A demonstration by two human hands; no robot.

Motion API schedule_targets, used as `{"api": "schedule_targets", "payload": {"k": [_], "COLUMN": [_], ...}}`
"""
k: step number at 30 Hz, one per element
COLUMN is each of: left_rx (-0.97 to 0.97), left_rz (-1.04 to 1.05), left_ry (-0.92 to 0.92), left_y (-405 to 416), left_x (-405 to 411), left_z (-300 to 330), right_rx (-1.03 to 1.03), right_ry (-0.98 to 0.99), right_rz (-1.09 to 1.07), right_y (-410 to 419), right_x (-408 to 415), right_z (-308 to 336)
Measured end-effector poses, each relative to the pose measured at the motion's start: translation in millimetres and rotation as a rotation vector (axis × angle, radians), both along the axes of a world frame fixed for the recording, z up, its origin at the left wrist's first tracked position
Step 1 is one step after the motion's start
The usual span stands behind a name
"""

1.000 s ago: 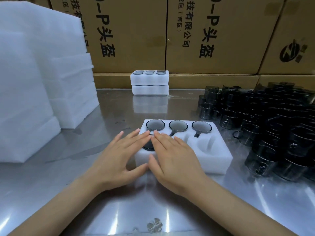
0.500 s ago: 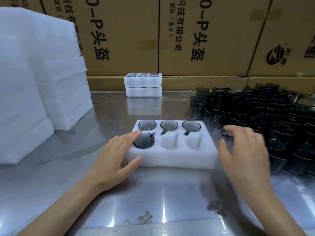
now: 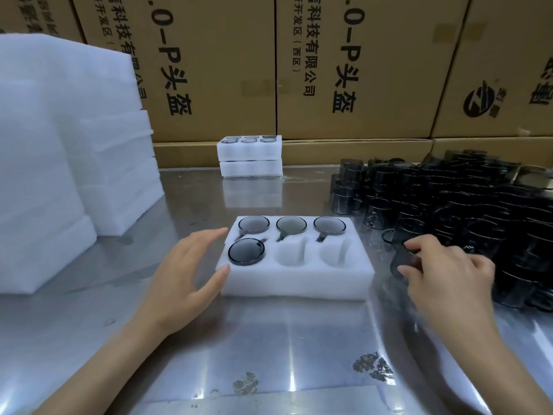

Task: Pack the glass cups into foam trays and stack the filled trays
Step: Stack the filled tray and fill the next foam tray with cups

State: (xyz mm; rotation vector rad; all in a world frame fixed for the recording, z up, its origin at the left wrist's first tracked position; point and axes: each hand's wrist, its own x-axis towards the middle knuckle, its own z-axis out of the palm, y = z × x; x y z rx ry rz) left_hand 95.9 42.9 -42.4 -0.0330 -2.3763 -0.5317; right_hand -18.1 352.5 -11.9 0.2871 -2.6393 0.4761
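- Head view: a shiny metal table (image 3: 269,339) has tall piles of white foam (image 3: 59,163) at its left edge.
- Lots of dark glass cups (image 3: 466,205) crowd the right edge.
- 2 filled trays (image 3: 250,157) sit stacked at the back edge.
- 1 foam tray (image 3: 299,280) in the middle holds 4 cups, with 2 holes bare.
- Left hand (image 3: 191,274) has straight fingers, thumb touching the tray's left side.
- Right hand (image 3: 446,277) curls around 1 dark cup (image 3: 402,260) just beside the tray.

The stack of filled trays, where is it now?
The stack of filled trays stands at the table's far edge against the cardboard boxes, behind the tray being packed.
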Motion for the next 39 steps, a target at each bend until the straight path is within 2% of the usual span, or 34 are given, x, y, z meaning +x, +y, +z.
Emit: {"api": "schedule_targets", "payload": {"k": [5,12,14,16,18,21,23,31,39], "left_rx": [0.135,0.279,0.285,0.306,0.334,0.432,0.467,0.321,0.160], "left_rz": [-0.080,-0.338,-0.320,-0.291,-0.244,-0.126,-0.059,0.019,0.069], "left_ry": [0.032,-0.291,-0.314,-0.251,-0.156,-0.063,-0.026,-0.046,-0.091], "left_y": [28,66,63,56,52,52,56,67,66], "left_x": [-18,-56,-62,-63,-61,-59,-59,-57,-56], "left_z": [15,52,57,55,47,31,24,18,19], "right_rx": [-0.089,0.087,0.100,0.031,-0.175,-0.581,-0.721,-0.588,-0.500], "right_ry": [0.242,0.194,0.232,0.261,0.234,0.156,0.084,0.047,0.073], "right_rz": [0.195,0.716,0.805,0.860,0.869,0.725,0.641,0.721,0.674], "right_y": [-7,-49,-55,-61,-70,-82,-84,-85,-83], "right_x": [8,2,-3,-10,-15,-22,-26,-22,-17], "right_z": [28,46,41,33,22,3,-7,-16,-16]}}
